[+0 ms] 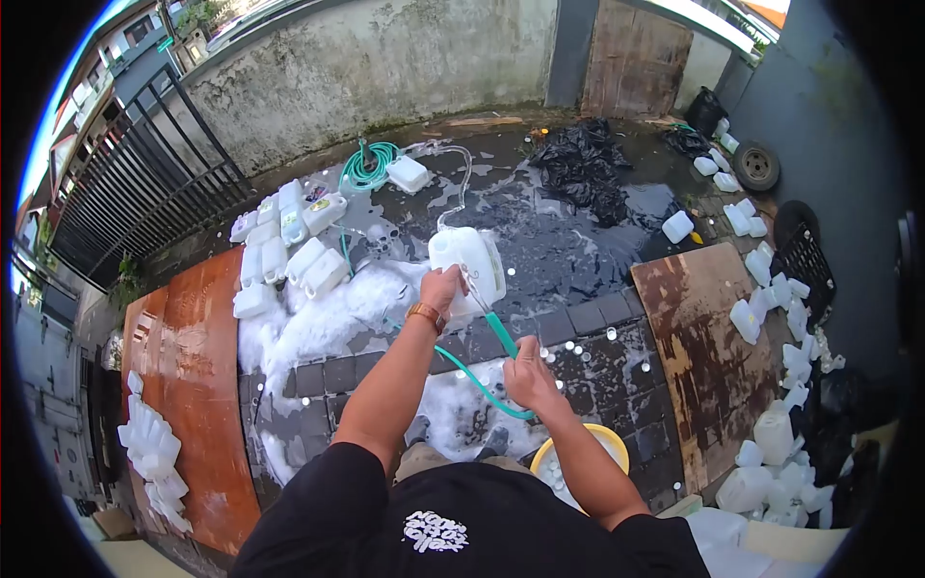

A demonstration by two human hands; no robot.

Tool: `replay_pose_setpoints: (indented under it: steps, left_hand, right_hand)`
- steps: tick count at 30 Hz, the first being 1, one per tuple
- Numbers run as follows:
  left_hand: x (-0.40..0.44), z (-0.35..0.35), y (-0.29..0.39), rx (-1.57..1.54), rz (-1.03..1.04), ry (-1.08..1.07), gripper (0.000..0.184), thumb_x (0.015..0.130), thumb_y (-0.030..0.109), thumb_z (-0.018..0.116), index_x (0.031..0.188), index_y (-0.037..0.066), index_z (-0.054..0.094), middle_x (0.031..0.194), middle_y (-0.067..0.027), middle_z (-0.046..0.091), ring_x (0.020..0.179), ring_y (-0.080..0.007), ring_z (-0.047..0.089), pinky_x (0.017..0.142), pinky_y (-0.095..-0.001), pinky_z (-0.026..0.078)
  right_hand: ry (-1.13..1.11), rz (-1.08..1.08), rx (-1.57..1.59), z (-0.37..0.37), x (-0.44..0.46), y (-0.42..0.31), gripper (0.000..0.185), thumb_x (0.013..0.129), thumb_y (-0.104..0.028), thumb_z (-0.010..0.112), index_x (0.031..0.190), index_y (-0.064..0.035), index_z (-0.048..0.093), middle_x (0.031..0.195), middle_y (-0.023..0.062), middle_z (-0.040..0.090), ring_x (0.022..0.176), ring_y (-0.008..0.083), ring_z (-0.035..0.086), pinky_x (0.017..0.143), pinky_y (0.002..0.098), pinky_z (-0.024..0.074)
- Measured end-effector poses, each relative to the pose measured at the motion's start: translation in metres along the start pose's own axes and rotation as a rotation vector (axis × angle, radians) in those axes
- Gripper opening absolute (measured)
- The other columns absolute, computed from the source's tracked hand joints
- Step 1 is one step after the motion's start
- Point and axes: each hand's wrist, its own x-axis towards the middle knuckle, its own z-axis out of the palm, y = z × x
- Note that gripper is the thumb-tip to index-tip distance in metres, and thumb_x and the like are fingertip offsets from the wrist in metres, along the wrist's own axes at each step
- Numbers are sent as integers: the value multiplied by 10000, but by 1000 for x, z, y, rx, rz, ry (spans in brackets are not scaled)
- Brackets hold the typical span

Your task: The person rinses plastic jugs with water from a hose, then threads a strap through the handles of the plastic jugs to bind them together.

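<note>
In front of me my left hand [443, 289] grips a white plastic jerrycan [474, 252] off the ground, a watch on that wrist. Closed round the end of a green hose [500, 333] is my right hand [528, 374]. Water runs from the hose onto the near side of the jerrycan, and a twisting stream of water trails from its far side. The hose loops back under my forearms to the left. Where my left fingers hold the jerrycan is partly hidden.
White foam [337, 318] covers wet paving. Several jerrycans [292, 214] stand at left beside a brown board [193, 376]. A yellow bucket [619, 447] stands near my feet. Black plastic sheeting [583, 169], a stained board [708, 337] and a tyre [756, 166] lie rightward.
</note>
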Motion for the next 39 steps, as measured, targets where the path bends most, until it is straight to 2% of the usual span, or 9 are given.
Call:
replay_pose_setpoints:
  steps: [10, 16, 20, 21, 24, 31, 34, 37, 39]
  left_hand:
    - [27, -85, 31, -270, 138, 205, 186, 855, 159, 669, 745, 41, 576, 616, -42, 545, 501, -169, 546, 493, -330, 458]
    - [-7, -131, 18, 451, 424, 432, 404, 931, 361, 606, 957, -42, 584, 658, -113, 637, 507, -229, 616, 501, -362, 493]
    - [20, -203, -73, 900, 648, 354, 370, 983, 367, 497, 1025, 0, 524, 765, -234, 647, 683, -401, 645, 615, -489, 507]
    - [7, -207, -69, 858, 426, 390, 367, 979, 383, 491, 1046, 22, 489, 812, -280, 643, 779, -472, 622, 690, -554, 489]
    - [-24, -229, -59, 942, 348, 389, 384, 972, 397, 501, 1065, 26, 468, 833, -298, 640, 790, -502, 606, 703, -582, 473]
    - [-67, -270, -35, 1000, 367, 365, 362, 962, 378, 538, 1072, 39, 475, 745, -249, 643, 718, -450, 631, 626, -549, 491]
    - [-85, -274, -35, 998, 445, 367, 357, 959, 377, 547, 1064, 41, 485, 730, -233, 643, 702, -433, 636, 609, -558, 483]
    - [-108, -265, -16, 1057, 520, 373, 326, 936, 353, 589, 1030, 50, 513, 696, -195, 637, 666, -389, 635, 609, -507, 484]
    - [-113, -265, -10, 1122, 612, 318, 314, 896, 336, 646, 995, 54, 550, 689, -171, 633, 644, -363, 623, 636, -465, 482]
  right_hand:
    - [-31, -179, 50, 33, 25, -84, 418, 960, -254, 552, 1326, -52, 552, 884, 265, 656, 862, 462, 628, 750, 511, 483]
    - [-49, -256, 101, 67, 36, -98, 428, 947, -153, 517, 1346, 1, 521, 903, 307, 629, 838, 486, 601, 747, 528, 468]
    - [-84, -265, 109, 77, 38, -133, 385, 929, -98, 512, 1299, 8, 498, 862, 292, 622, 856, 496, 598, 740, 528, 458]
    - [-88, -199, 165, 79, 41, -145, 338, 922, -103, 527, 1247, -10, 517, 826, 267, 628, 863, 498, 600, 748, 522, 457]
    - [-155, -197, 88, 92, 53, -171, 217, 925, -76, 527, 1118, -2, 460, 829, 281, 615, 838, 496, 594, 705, 547, 446]
    - [-207, -345, -17, 167, 86, -211, 185, 915, -78, 550, 1070, -18, 468, 809, 257, 623, 816, 502, 591, 738, 545, 464]
    - [-93, -425, -62, 215, 107, -195, 315, 906, -140, 579, 1183, -25, 483, 1121, 287, 584, 802, 502, 598, 795, 501, 478]
    - [132, -306, -33, 239, 120, -192, 508, 923, -202, 599, 1379, -94, 403, 1168, 198, 551, 701, 393, 603, 616, 470, 500]
    - [-354, 274, 412, 201, 114, -240, 722, 914, -317, 653, 1500, -122, 280, 865, 143, 601, 506, 228, 539, 415, 369, 434]
